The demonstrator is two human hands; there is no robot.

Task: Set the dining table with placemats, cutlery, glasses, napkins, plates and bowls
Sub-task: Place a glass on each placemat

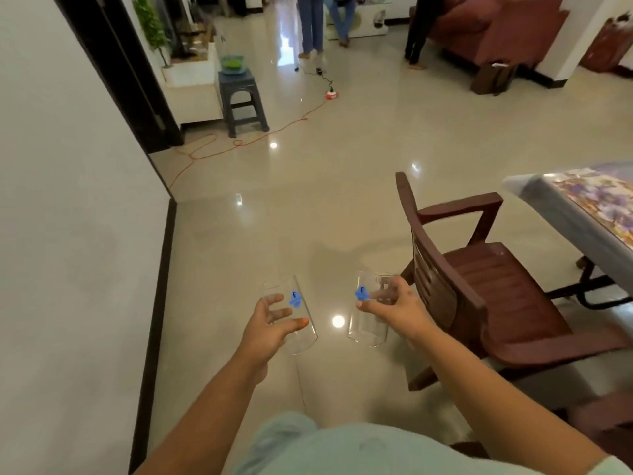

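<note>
Two clear drinking glasses are carried over the glossy beige tile floor (342, 173), one in each hand. Each bears a small blue printed mark on its side; no writing on them can be read. The left hand (270, 323) curls its fingers and thumb round the left clear glass (294, 320), which tilts with its blue mark facing right, the thumb lying across the near part of its wall. The right hand (394, 303) grips the right clear glass (368, 323) near its far end, thumb beside the blue mark, and most of the glass hangs below the fingers. Both glasses are apart from each other, in mid-air. Just right of the right hand stands a dark red-brown wooden armchair (479, 279), and further right is the corner of the dining table (548, 204) under a clear plastic cover, with a purple floral placemat (596, 204) lying on it.
</note>
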